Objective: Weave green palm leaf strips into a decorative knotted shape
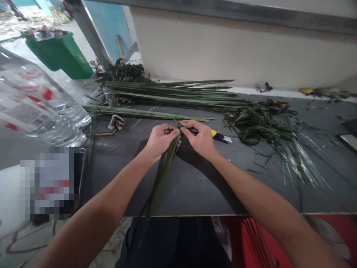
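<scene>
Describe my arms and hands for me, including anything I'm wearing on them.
Your left hand and right hand are bare, with no gloves or rings visible. The left forearm and right forearm show no sleeves, watch or bracelet.

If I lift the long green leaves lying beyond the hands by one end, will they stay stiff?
Probably only partly: the long green leaves look thin and narrow, so the unsupported ends may sag. They could also separate, since their tips fan out and no tie shows. Each should feel light, being so slender.
</scene>
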`<state>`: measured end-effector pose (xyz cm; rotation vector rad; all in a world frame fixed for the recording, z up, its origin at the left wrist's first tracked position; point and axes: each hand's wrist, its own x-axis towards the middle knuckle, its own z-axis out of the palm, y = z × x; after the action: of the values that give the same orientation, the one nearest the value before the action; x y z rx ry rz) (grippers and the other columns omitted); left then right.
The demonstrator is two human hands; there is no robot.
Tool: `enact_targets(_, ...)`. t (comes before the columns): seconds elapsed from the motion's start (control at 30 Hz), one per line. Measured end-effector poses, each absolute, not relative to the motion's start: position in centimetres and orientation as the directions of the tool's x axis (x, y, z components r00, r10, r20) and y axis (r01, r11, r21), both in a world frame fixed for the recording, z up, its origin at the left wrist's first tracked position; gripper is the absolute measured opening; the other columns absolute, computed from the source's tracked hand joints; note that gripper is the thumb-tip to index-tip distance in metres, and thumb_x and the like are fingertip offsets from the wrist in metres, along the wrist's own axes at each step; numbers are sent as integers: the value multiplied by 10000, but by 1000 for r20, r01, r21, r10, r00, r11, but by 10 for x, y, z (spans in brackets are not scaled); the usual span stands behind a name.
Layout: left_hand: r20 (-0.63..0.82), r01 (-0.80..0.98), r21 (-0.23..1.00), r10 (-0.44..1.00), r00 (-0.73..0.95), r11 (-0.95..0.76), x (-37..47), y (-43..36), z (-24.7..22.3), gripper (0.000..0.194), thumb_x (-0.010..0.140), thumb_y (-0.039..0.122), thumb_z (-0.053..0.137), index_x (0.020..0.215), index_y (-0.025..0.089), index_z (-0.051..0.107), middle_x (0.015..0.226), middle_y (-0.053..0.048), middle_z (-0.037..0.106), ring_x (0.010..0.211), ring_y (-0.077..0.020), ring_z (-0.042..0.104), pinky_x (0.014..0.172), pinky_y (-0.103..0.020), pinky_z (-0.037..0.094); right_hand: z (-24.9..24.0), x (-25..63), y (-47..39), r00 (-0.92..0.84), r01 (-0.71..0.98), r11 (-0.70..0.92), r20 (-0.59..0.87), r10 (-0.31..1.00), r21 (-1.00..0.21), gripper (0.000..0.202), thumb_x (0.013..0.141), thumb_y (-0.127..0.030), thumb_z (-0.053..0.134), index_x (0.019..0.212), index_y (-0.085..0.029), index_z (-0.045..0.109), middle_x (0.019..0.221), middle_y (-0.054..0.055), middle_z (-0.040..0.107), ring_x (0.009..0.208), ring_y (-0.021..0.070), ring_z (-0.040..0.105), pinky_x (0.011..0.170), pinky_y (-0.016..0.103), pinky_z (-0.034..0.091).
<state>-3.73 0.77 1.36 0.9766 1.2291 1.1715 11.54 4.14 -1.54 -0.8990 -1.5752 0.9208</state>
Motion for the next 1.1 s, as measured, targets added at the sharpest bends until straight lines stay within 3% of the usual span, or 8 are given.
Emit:
enact_targets(0.17,-173,-98,980,985,1,172,-43,9,15,150,794,234,772,767,118,681,637,-56,681,525,-144,633,527,-260,526,-13,115,41,-192,143,479,451,872,-866,74,856,-245,704,855,-277,771,1057,44,785,1043,259,715,1023,479,525)
enact_targets(0.4,-297,-143,941,952,75,305,-51,11,16,190,794,252,785,720,84,732,709,-93,708,561,-118,627,545,-231,513,-19,116,43,-240,163,482,439,866,-861,151,856,-203,676,886,-297,791,1071,28,788,1077,266,716,1066,507,502)
enact_targets(0.7,-334,-223,911,938,92,347,-52,13,21,158,668,180,863,682,82,741,691,-62,684,566,-81,572,535,-194,462,-23,118,46,-286,237,539,472,834,-808,147,887,-222,664,927,-279,793,1079,51,794,1085,270,725,1045,495,521)
enact_targets(0.83,-340,-211,910,934,112,356,-56,14,22,222,609,169,904,726,91,733,716,-66,707,596,-95,600,586,-213,499,-23,119,46,-295,321,578,501,814,-750,155,899,-229,643,977,-239,777,1077,63,796,1067,263,736,1015,470,553)
enact_targets(0.93,-289,-110,950,956,56,293,-60,16,19,222,626,180,895,757,112,730,699,-64,720,617,-123,636,610,-235,524,-23,119,45,-307,344,605,523,795,-718,170,904,-213,632,1011,-214,763,1062,70,799,1031,252,748,965,435,584)
enact_targets(1.1,-101,225,970,995,10,96,-65,21,9,89,742,208,788,750,138,734,633,-43,698,603,-153,654,580,-256,528,-23,118,44,-320,344,618,530,785,-707,153,894,-195,641,992,-198,758,1040,76,803,1002,250,755,933,419,598)
